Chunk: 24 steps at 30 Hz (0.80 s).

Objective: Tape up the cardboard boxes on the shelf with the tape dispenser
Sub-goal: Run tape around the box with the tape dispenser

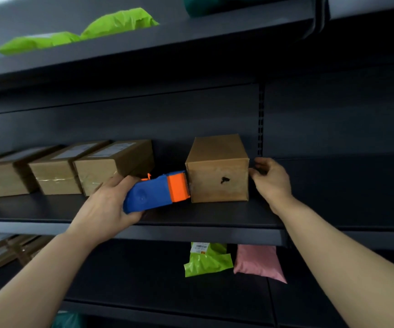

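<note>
Dark grey metal shelving fills the view in dim light. On the top shelf at the left lie two bright green bags (pixel 77 34). On the middle shelf (pixel 214 215), a row of boxes (pixel 56 176) sits side by side at the left, with clear tape across their fronts. More cardboard boxes (pixel 2 252) show on the bottom shelf below them.

The left hand (pixel 106 204) is wrapped around a blue and orange tape dispenser (pixel 155 195), whose orange head touches the front left edge of a single box (pixel 217 178) standing mid-shelf, apart from the row. A black mark (pixel 224 179) shows on its front.

The right hand (pixel 271 178) holds that box's right edge with curled fingers. Behind it runs a slotted upright (pixel 260 119). On the bottom shelf a green bag (pixel 207 259) and a pink bag (pixel 257 263) lie side by side.
</note>
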Available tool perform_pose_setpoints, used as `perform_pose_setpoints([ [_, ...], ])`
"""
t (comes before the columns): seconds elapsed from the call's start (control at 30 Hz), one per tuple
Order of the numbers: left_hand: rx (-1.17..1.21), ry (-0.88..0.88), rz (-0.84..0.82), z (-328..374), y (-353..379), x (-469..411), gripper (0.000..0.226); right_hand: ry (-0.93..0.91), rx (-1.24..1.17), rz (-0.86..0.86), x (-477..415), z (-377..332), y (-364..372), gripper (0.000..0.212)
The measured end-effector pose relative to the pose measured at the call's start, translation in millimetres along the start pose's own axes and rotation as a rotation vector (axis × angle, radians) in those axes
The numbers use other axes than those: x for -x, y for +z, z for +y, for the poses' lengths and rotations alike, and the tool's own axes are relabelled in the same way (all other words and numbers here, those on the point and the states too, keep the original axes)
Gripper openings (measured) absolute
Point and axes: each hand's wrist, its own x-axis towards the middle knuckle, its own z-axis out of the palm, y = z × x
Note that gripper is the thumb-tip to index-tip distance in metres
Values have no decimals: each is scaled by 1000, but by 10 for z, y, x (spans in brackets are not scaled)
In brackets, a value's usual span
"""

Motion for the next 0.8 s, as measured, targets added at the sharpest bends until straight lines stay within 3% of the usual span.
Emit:
perform_pose_setpoints([
  [0.1, -11, -5, 11, 10, 4, 20, 55, -291, 23, 149, 188, -210, -56, 61],
  [0.17, -13, 0, 15, 16, 14, 31, 57, -566, 221, 1, 291, -385, -91, 80],
  [0.23, -7, -11, 8, 20, 29, 34, 58, -700, 635, -221, 314, -467, -81, 96],
  [0.3, 6, -22, 13, 9, 46, 47, 58, -714, 828, -319, 292, -459, -42, 99],
  [0.53, 3, -22, 13, -82, 87, 31, 58, -657, 724, -282, 264, -410, 20, 97],
  [0.8, 52, 10, -17, -191, 80, 25, 61, -753, 841, -214, 236, -348, 29, 104],
])
